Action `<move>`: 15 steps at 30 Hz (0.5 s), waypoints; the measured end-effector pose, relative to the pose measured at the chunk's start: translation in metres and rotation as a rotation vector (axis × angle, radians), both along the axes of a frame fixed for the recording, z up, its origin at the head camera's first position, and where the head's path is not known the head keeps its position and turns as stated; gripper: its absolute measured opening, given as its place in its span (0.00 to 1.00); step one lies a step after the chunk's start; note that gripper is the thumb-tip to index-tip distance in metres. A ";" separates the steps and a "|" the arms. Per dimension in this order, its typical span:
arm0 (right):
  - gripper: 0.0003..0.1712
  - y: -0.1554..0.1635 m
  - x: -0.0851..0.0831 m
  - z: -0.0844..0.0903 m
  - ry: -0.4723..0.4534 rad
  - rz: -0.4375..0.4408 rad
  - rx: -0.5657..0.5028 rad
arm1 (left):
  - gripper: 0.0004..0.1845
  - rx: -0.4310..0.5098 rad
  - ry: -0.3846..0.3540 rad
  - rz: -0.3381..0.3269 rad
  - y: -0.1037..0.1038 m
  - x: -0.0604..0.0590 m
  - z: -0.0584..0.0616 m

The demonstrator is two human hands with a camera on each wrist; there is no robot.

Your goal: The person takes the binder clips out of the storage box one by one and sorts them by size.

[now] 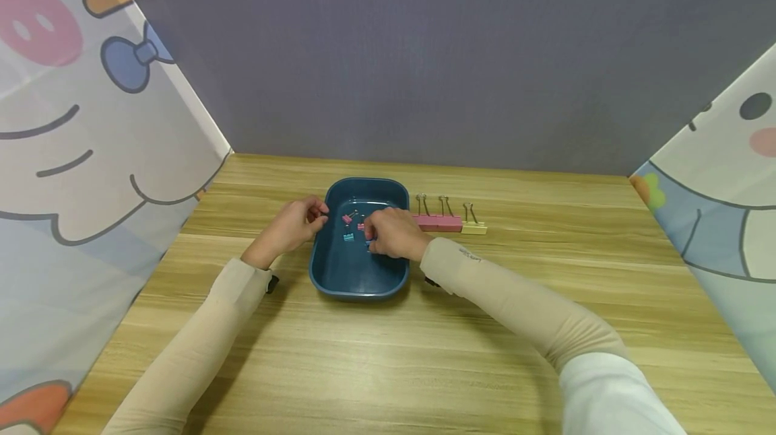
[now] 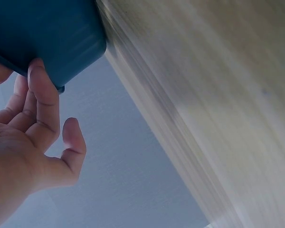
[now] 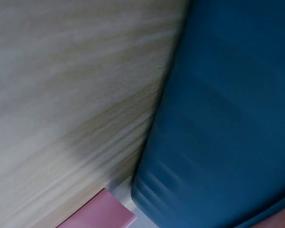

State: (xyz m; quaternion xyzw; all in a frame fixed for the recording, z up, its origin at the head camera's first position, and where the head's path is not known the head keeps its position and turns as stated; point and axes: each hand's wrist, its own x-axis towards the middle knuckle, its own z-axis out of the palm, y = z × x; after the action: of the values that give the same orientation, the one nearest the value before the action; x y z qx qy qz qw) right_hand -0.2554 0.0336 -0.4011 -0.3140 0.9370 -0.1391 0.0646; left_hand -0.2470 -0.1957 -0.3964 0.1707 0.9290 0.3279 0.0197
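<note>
Right hand (image 1: 393, 233) in blue tray (image 1: 358, 280) — grip hidden; left hand (image 1: 297, 223) loose, touching rim.

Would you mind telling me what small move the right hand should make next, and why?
Probably lift the blue binder clip that the right hand reaches into the blue tray for, and set it beside the yellow clip ending the row, while the left hand steadies the rim.
</note>
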 end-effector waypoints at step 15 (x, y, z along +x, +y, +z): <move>0.03 0.022 0.003 0.011 -0.001 0.147 -0.260 | 0.07 -0.021 0.003 0.003 0.000 -0.001 0.000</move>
State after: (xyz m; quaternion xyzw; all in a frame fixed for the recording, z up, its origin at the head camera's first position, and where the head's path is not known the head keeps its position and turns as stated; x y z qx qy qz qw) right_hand -0.2527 0.0554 -0.3900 -0.3873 0.8855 -0.2546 0.0337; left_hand -0.2478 -0.1957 -0.3967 0.1698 0.9325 0.3181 0.0195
